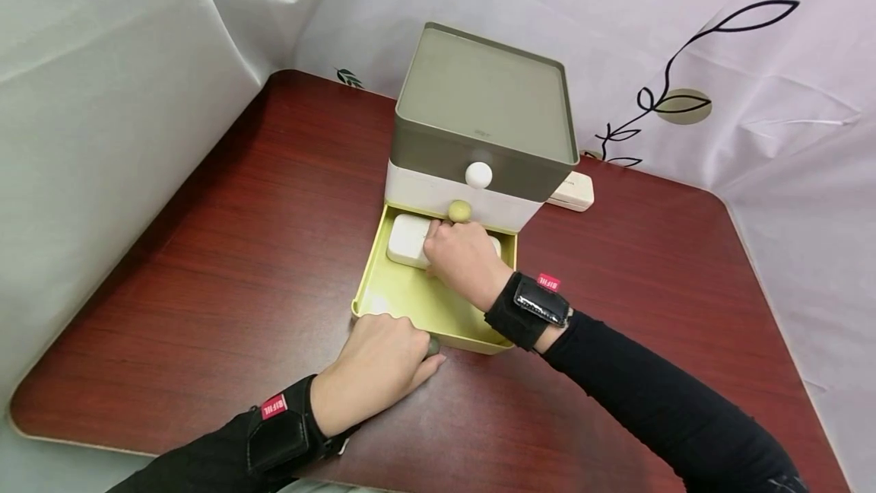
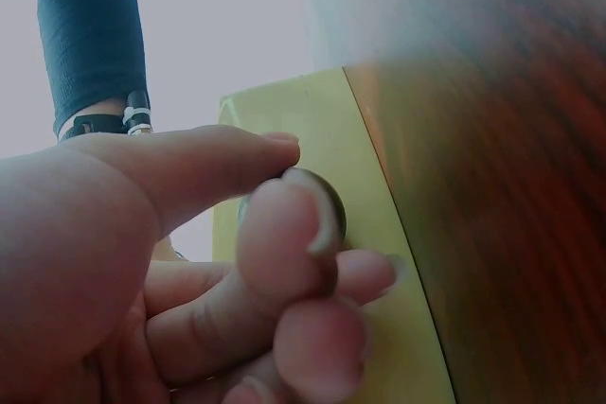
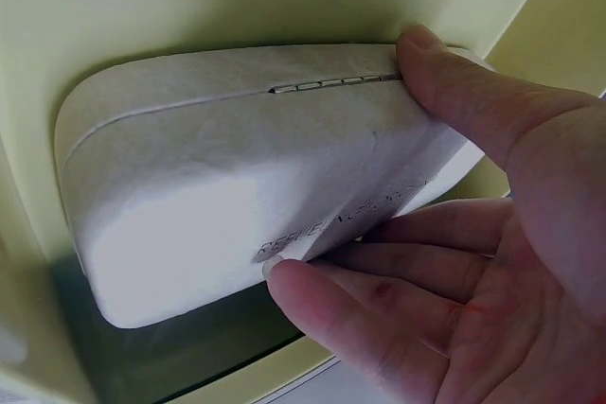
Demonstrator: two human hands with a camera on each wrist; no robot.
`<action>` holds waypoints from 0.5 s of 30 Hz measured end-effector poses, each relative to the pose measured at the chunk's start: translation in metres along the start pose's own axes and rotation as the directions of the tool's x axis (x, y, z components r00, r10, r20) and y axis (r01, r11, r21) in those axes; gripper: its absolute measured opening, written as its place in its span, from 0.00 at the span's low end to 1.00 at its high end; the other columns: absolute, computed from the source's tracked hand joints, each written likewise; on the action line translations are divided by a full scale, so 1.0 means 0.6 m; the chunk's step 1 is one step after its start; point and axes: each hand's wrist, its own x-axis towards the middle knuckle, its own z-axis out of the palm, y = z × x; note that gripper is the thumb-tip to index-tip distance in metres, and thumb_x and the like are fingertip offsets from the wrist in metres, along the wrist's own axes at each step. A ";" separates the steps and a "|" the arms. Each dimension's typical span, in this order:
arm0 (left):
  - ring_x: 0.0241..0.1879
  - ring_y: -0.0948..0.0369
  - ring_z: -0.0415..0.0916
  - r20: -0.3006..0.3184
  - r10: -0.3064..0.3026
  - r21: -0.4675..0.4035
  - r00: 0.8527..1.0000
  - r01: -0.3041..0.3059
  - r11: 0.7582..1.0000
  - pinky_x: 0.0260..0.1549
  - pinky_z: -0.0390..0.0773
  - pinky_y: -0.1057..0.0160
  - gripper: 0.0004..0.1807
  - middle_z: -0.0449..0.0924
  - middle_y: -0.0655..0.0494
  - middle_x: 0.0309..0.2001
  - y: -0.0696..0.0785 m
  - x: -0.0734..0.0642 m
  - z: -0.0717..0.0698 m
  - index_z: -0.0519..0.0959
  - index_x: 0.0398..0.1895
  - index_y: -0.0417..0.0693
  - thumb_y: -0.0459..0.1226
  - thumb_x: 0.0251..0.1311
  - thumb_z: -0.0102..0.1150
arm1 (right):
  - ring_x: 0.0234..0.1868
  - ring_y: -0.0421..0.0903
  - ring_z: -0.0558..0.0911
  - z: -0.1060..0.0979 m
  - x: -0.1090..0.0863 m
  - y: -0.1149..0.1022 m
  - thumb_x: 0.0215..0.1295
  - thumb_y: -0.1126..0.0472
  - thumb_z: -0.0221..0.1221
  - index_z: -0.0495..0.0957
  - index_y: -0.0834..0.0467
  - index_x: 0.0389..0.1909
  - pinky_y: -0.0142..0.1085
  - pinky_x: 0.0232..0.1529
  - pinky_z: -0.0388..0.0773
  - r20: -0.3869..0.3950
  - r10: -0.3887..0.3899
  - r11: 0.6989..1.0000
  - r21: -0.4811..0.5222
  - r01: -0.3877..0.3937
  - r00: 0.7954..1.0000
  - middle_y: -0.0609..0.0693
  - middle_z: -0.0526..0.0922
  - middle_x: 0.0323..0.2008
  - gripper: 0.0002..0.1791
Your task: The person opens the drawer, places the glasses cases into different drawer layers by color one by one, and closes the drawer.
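A white glasses case with a metal hinge lies inside the pulled-out yellow-green drawer, towards its back. My right hand reaches in and grips the case, the thumb on the hinge side and the fingers along the opposite edge. In the head view this hand covers the middle of the case. My left hand holds the dark round knob on the drawer's front, thumb and fingers around it. The left wrist view shows the knob partly hidden behind the fingertips.
Above the drawer are a white drawer and a grey-green drawer, both closed, with a rimmed top. A second white case sits on the reddish-brown table behind the unit's right side. White curtain surrounds the back.
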 end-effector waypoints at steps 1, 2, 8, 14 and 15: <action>0.09 0.60 0.64 0.001 -0.001 0.000 1.000 0.001 1.000 0.08 0.52 0.62 0.28 0.66 0.62 0.08 0.000 0.000 0.000 0.63 0.02 0.59 0.55 0.47 0.66 | 0.21 0.41 0.80 0.000 -0.001 -0.001 0.47 0.41 0.70 0.79 0.62 0.32 0.39 0.21 0.79 -0.011 0.004 1.000 -0.007 -0.005 1.000 0.47 0.79 0.21 0.28; 0.09 0.60 0.64 0.002 -0.003 -0.001 1.000 0.003 1.000 0.08 0.52 0.61 0.28 0.66 0.62 0.07 0.000 0.000 -0.001 0.63 0.02 0.59 0.55 0.47 0.66 | 0.21 0.41 0.80 0.001 -0.002 -0.002 0.47 0.41 0.70 0.79 0.62 0.32 0.39 0.21 0.79 -0.026 0.011 1.000 -0.012 -0.012 1.000 0.47 0.79 0.21 0.28; 0.09 0.60 0.64 0.005 -0.005 -0.009 1.000 0.005 1.000 0.08 0.52 0.62 0.28 0.65 0.62 0.07 0.000 0.000 -0.002 0.62 0.02 0.59 0.55 0.47 0.67 | 0.22 0.42 0.80 0.001 -0.011 -0.010 0.50 0.47 0.69 0.76 0.64 0.34 0.36 0.20 0.78 -0.095 0.053 0.998 -0.013 -0.055 0.994 0.49 0.77 0.23 0.24; 0.08 0.60 0.63 0.006 -0.006 -0.010 1.000 0.006 1.000 0.07 0.52 0.63 0.29 0.64 0.63 0.07 0.000 -0.001 0.000 0.62 0.02 0.60 0.55 0.48 0.67 | 0.29 0.45 0.80 -0.011 -0.026 -0.011 0.44 0.42 0.73 0.76 0.65 0.36 0.36 0.21 0.78 -0.101 0.064 0.998 0.035 -0.060 0.993 0.52 0.78 0.29 0.32; 0.08 0.60 0.63 0.007 -0.006 -0.009 1.000 0.006 1.000 0.07 0.52 0.63 0.29 0.64 0.63 0.07 0.000 -0.001 0.000 0.61 0.02 0.60 0.55 0.48 0.67 | 0.30 0.46 0.81 -0.014 -0.029 -0.009 0.45 0.42 0.72 0.76 0.65 0.37 0.37 0.21 0.79 -0.092 0.065 0.997 0.053 -0.060 0.994 0.53 0.78 0.29 0.32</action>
